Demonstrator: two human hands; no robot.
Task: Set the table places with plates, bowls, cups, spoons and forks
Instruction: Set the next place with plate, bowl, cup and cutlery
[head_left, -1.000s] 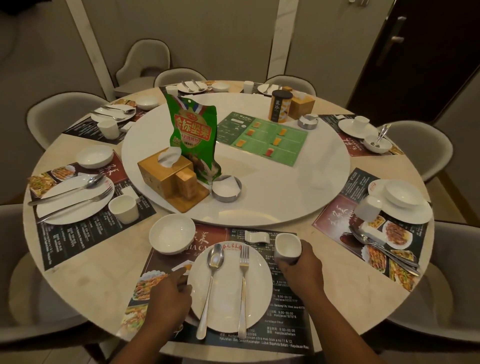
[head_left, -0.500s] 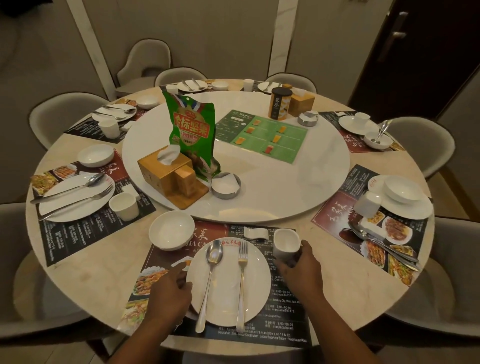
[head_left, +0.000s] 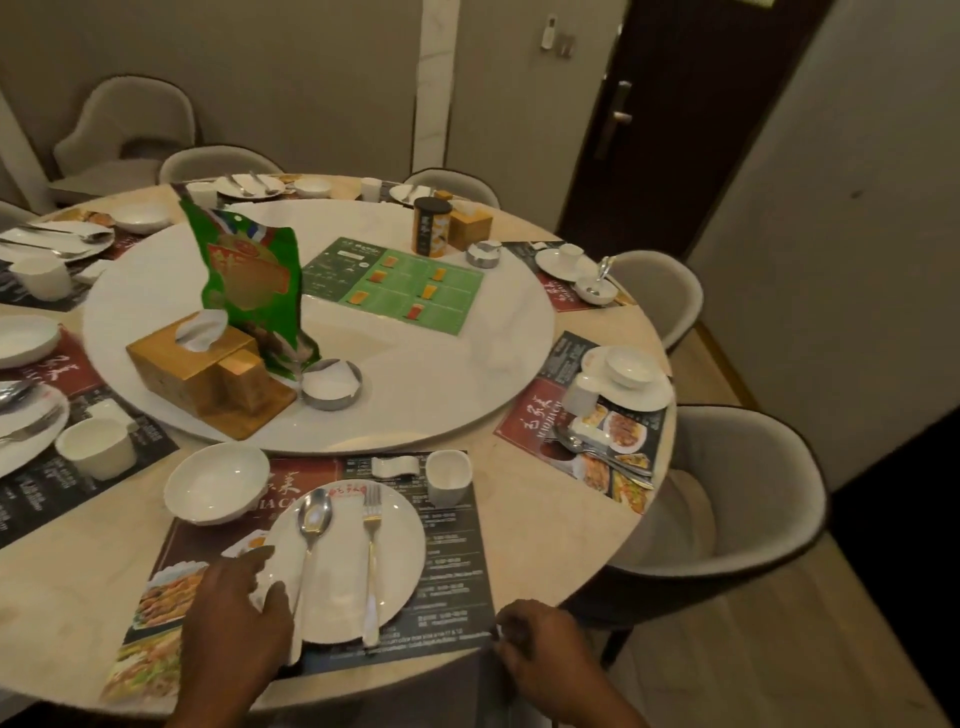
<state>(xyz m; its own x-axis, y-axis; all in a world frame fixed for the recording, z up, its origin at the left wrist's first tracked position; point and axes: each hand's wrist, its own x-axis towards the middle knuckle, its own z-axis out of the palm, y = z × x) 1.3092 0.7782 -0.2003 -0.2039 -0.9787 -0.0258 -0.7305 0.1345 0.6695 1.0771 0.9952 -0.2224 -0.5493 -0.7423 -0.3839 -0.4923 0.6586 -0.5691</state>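
Observation:
On the near placemat lies a white plate with a spoon and a fork side by side on it. A white bowl sits to its upper left and a white cup to its upper right, beside a small white rest. My left hand rests on the plate's left rim, fingers spread. My right hand pinches the placemat's near right corner at the table edge.
A white turntable carries a green bag, a wooden tissue box, a metal ashtray, a green menu and a can. Other set places ring the table. A grey chair stands at the right; a dark door is behind.
My right hand let go of the cup and drew back to the placemat's near right corner. The view swung to the right. My left hand stays at the plate's left rim.

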